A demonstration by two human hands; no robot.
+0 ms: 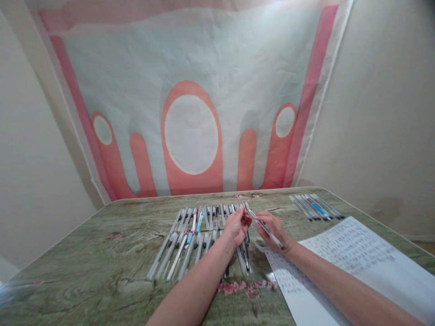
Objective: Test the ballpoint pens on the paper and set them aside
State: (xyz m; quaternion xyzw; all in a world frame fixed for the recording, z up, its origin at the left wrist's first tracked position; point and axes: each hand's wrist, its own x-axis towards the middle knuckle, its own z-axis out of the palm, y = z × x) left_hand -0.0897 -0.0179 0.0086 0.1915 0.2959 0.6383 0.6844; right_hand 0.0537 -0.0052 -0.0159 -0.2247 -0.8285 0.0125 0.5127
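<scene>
A clear pen with a dark end [271,234] slants between the fingers of my right hand [274,227], its upper tip close to my left hand. My left hand [238,225] has its fingers curled together above the pen rows; what they hold, if anything, is too small to make out. Two rows of pens lie on the table to the left of and under my left hand, the back row [185,219] and the front row [165,256]. Among them are a pink and white pen [194,223] and a teal one [199,223].
Several more pens, one of them blue [319,208], lie at the back right of the wood-patterned table [84,253]. A large sheet with handwriting [360,253] lies under my right forearm. A patterned cloth [193,54] hangs behind the table.
</scene>
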